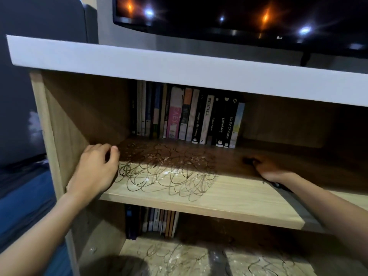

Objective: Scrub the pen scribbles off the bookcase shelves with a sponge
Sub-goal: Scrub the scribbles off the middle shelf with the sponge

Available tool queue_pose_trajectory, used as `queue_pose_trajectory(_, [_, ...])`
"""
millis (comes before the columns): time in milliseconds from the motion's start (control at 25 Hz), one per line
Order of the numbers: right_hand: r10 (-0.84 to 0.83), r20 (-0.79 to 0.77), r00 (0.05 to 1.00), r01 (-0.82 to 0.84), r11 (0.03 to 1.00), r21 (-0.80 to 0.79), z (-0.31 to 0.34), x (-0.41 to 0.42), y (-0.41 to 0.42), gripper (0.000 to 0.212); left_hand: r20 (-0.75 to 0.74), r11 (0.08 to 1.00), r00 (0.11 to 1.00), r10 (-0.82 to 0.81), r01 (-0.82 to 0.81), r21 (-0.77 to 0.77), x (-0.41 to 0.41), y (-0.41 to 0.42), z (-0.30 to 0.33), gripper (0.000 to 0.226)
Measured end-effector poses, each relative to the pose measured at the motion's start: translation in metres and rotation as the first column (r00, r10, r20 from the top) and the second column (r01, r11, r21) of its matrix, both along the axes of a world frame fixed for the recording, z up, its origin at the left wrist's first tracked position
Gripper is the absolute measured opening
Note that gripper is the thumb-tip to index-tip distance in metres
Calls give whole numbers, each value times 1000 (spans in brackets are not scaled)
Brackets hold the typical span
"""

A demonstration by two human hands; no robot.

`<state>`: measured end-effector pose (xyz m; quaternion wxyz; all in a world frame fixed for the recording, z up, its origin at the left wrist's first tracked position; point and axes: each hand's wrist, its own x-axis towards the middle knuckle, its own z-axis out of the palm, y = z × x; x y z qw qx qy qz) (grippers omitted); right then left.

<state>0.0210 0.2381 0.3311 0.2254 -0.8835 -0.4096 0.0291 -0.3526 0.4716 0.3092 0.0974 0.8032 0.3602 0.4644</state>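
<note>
Wooden bookcase (51,124) under a white top board (179,64), dark television (239,16) at 12 o'clock. Row of upright books (187,114) at the back of the upper shelf (239,194). Looping pen scribbles (167,174) across that shelf's middle, speckled with pale flecks; more scribbles (179,257) on the lower shelf at 6 o'clock. Left hand (95,168) at 9 o'clock, fingers loosely curled, holding nothing, touching the scribbles' edge. Right hand (268,168) at 3 o'clock, in shadow, resting on the shelf over something dark; grip impossible to tell. No sponge clearly identifiable.
</note>
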Motion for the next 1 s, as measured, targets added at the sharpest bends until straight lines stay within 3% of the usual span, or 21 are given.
queue_pose_trajectory(160, [110,10,994,-111,993,52,-1,-26,60,43,-105,996,992,-67,60,-66,-3,2,-2,32])
queue_pose_trajectory(320, [258,-18,966,-258,966,37,-3,-37,50,35,-159,979,969,-190,175,-100,-6,-5,0,22])
queue_pose_trajectory(440, [180,-17,984,-175,972,157,-1,-19,60,34,-236,977,951,-198,171,-129,1,-4,3,20])
queue_pose_trajectory(640, [75,47,996,-77,996,45,-3,-13,107,40,-245,978,959,-142,98,-182,8,4,6,20])
queue_pose_trajectory(840, [351,-59,934,-336,925,178,-6,-12,74,36,-245,980,967,-64,15,-197,13,15,11,25])
queue_pose_trajectory(920, [291,-23,957,-283,943,173,-4,-3,77,33,-246,982,968,-49,1,-191,18,13,13,23])
queue_pose_trajectory(1000, [167,60,984,-171,983,69,-3,-1,99,38,-260,984,965,-40,-7,-179,22,13,14,25])
